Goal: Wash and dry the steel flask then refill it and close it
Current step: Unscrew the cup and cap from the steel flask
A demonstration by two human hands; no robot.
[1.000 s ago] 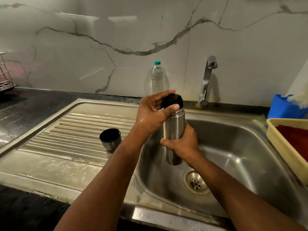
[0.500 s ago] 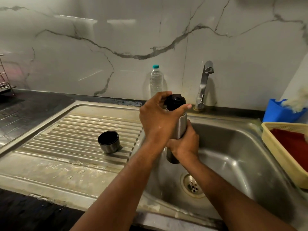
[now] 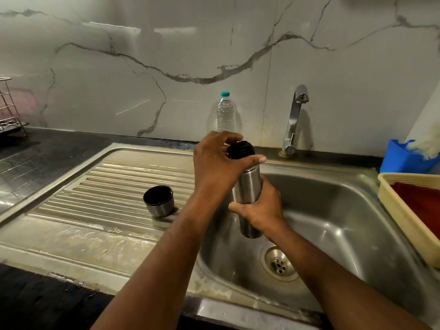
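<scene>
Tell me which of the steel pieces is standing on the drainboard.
The steel cup, open end up, left of the basin; the steel flask is gripped over the sink.

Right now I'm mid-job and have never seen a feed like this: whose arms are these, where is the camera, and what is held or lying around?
There is no machine here: these are a person's two bare arms, seen from one wide-angle camera worn on the head, looking forward and down. The right hand has its grip round the steel flask, held upright over the sink. The left hand has its fingers curled round the black stopper on top. On the ribbed drainboard stands the flask's steel cup, open side up. A water bottle stands by the wall, left of the tap. At the right edge are a yellow basket and a blue container.
</scene>
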